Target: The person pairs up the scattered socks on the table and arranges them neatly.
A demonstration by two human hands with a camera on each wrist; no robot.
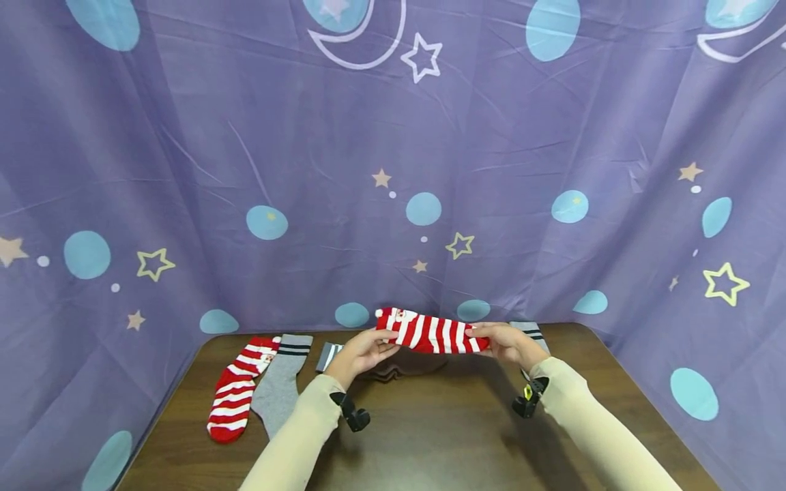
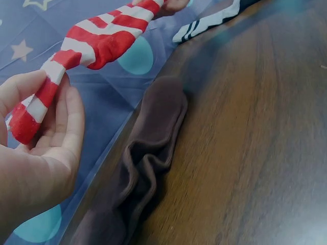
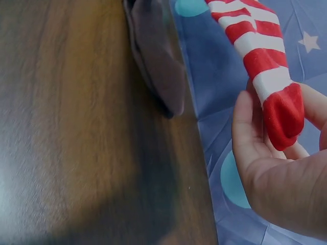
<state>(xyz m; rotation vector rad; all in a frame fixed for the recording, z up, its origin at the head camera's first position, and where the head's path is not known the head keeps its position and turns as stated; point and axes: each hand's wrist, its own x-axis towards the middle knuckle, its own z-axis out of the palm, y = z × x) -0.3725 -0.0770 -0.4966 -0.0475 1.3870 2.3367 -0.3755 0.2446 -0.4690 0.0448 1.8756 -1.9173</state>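
Observation:
A red-and-white striped sock [image 1: 432, 333] with a small face patch near its cuff is stretched sideways between both hands, raised above the table's back part. My left hand [image 1: 365, 351] pinches its cuff end, thumb in front and fingers behind, as the left wrist view also shows. At the other end, my right hand [image 1: 506, 341] holds the sock by its red toe [image 3: 283, 117]. Below it on the table lies a rumpled brown sock [image 2: 158, 112]. Close behind the right wrist is a grey sock [image 1: 531, 334] with dark stripes, partly covered by the arm.
On the wooden table's [image 1: 430, 436] left side lie another red-and-white striped sock [image 1: 236, 392] and a grey sock [image 1: 279, 382] with black bands, side by side. A grey piece with white stripes [image 1: 328, 356] shows beside the left hand. A purple patterned curtain [image 1: 344, 273] hangs behind.

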